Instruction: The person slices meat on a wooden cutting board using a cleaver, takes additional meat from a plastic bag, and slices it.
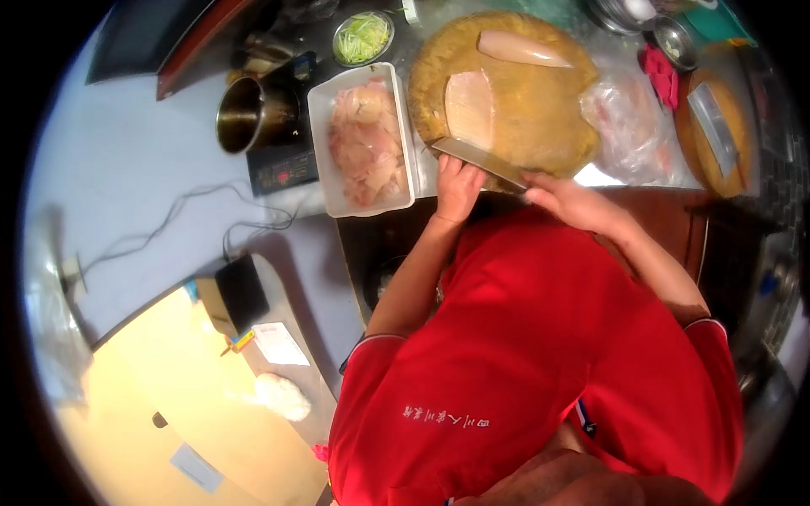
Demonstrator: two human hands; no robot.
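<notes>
A cleaver (479, 160) is in my right hand (567, 201), whose fingers are wrapped round its handle at the board's near edge. Its blade points to the left, along the near end of a flat, pale pink slab of meat (470, 105). My left hand (460, 185) is just on the near side of the blade, fingers stretched out and close together. What lies under those fingertips is hidden. Farther back on the round wooden chopping board (536, 110) lies a smooth, tapered pale fillet (523, 49).
Left of the board stands a white tub (407, 160) of sliced pale meat (367, 139). Behind it is a bowl of shredded greens (363, 38). A metal pot (240, 115) stands farther left. On the right are a clear plastic bag (629, 126) and another knife (713, 131) on a smaller board (736, 160).
</notes>
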